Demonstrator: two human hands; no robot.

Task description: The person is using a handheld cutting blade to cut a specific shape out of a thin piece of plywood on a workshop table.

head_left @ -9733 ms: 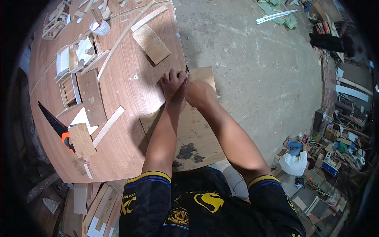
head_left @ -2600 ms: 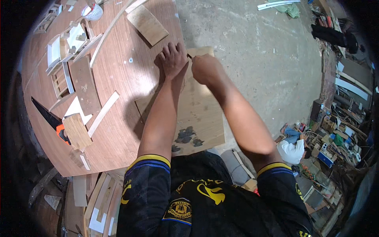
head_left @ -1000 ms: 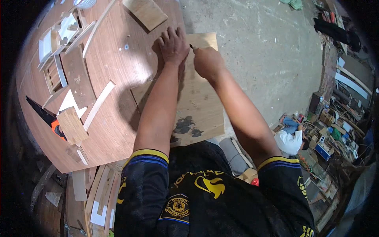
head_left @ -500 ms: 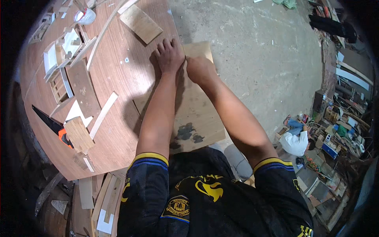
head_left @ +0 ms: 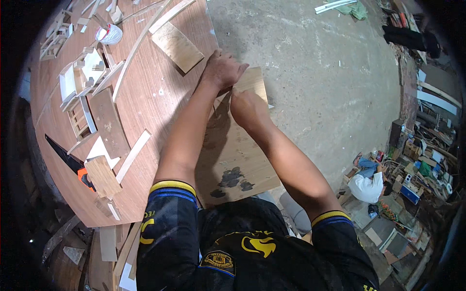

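Observation:
A long plywood board (head_left: 245,160) with dark stains near its closer end lies along the right edge of the brown table, under my forearms. My left hand (head_left: 223,70) is over the board's far end, turned to the right, with bent fingers. What may be between its fingers and thumb is hidden. My right hand (head_left: 248,106) is a fist beside it, thumb side toward the left hand. Whatever the fist pinches is too small to make out. Beyond the left hand, a smaller rectangular plywood piece (head_left: 177,47) lies on the table.
The brown table (head_left: 150,106) also bears a handsaw (head_left: 85,177) with an orange handle, a white tub (head_left: 109,34), thin wood strips (head_left: 133,155) and small wooden model parts (head_left: 80,82). Concrete floor (head_left: 320,87) lies to the right, with piled clutter (head_left: 412,169) farther right.
My left hand has turned to the right, its fingers going from spread to bent. My right fist stays beside it, lower in view. The whole view has shifted slightly.

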